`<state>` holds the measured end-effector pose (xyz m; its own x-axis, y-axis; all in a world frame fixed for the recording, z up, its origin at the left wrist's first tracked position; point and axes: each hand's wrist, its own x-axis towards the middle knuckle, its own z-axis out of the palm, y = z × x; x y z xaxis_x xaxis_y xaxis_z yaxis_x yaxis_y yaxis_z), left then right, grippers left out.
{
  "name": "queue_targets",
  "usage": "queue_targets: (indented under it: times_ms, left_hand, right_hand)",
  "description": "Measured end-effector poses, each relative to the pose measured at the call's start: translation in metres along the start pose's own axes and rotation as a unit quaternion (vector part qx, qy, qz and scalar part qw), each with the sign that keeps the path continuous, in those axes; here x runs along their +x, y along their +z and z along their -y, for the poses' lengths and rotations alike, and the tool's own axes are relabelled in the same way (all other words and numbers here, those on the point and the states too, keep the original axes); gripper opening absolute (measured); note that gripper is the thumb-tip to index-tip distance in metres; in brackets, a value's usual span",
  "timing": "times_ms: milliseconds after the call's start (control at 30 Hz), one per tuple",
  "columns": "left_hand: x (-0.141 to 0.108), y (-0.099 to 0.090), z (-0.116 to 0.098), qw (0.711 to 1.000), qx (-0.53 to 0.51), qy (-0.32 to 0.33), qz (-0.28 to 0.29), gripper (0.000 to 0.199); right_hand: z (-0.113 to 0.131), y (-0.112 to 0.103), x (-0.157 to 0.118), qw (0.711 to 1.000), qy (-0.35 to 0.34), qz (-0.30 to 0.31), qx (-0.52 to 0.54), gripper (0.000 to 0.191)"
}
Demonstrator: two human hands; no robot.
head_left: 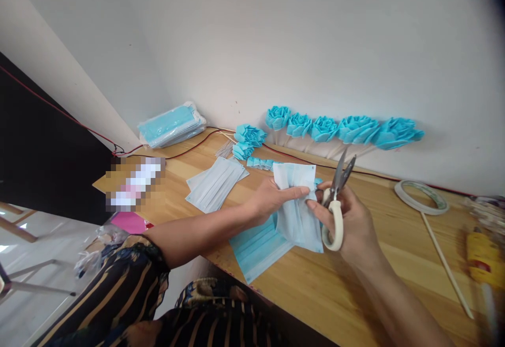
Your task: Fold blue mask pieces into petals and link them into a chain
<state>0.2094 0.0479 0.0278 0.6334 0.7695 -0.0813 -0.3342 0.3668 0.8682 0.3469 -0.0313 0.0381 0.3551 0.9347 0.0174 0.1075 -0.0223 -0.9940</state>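
Note:
My left hand (272, 199) is closed on an unfolded pale blue face mask (298, 215), its thumb lying across the pleats. In my right hand (351, 226) is a pair of scissors (334, 199) with white handles, blades pointing up and a little apart. The thumb and a finger of that hand also meet the mask's right edge. Beneath the held mask, a second blue mask (256, 252) lies flat at the table's front edge. A small stack of masks (215, 184) rests just left of my left hand.
Several blue mask-fabric flowers (324, 128) on sticks lean along the wall, and two more flowers (248, 139) lie left of them. Bagged masks (172, 125) sit at the back left. On the right are a tape roll (421, 197), a thin stick (445, 265) and a yellow glue gun (483, 255).

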Motion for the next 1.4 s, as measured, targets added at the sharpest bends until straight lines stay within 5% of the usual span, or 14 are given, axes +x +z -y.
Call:
queue_targets:
  times_ms: [300, 433, 533, 633, 733, 800, 933, 1200, 1400]
  left_hand:
    - [0.004, -0.005, 0.003, 0.997, 0.081, -0.004, 0.01, 0.037]
    - [0.009, -0.012, -0.01, 0.981, 0.162, 0.104, -0.024, 0.041]
    - [0.011, -0.018, -0.025, 0.922, 0.246, 0.285, -0.086, 0.046]
    - [0.01, -0.023, -0.034, 0.817, 0.355, 0.437, -0.125, 0.028]
    - [0.008, -0.024, -0.033, 0.736, 0.455, 0.494, -0.089, 0.015]
    - [0.009, -0.024, -0.029, 0.721, 0.494, 0.484, -0.052, 0.015]
    - [0.013, -0.024, -0.023, 0.754, 0.502, 0.424, -0.008, 0.018]
    - [0.013, -0.021, -0.021, 0.878, 0.379, 0.289, 0.026, 0.019]
    - [0.014, -0.022, -0.021, 0.925, 0.336, 0.168, 0.062, 0.023]
  right_hand:
    - [-0.01, -0.002, 0.005, 0.999, -0.007, -0.01, 0.049, 0.049]
    - [-0.016, -0.004, 0.007, 0.999, -0.004, -0.011, 0.041, 0.045]
    - [-0.018, -0.005, 0.007, 1.0, -0.009, -0.017, 0.02, 0.043]
    - [-0.018, -0.004, 0.007, 1.0, -0.016, -0.018, -0.002, 0.043]
    - [-0.015, -0.002, 0.007, 1.0, -0.022, -0.014, -0.007, 0.042]
    - [-0.013, -0.001, 0.006, 1.0, -0.027, -0.011, 0.001, 0.041]
    - [-0.013, -0.001, 0.005, 0.999, -0.034, 0.01, 0.007, 0.037]
    - [-0.017, -0.004, 0.006, 0.999, -0.046, 0.026, 0.007, 0.033]
    - [-0.012, -0.003, 0.004, 0.999, -0.032, 0.025, 0.008, 0.038]
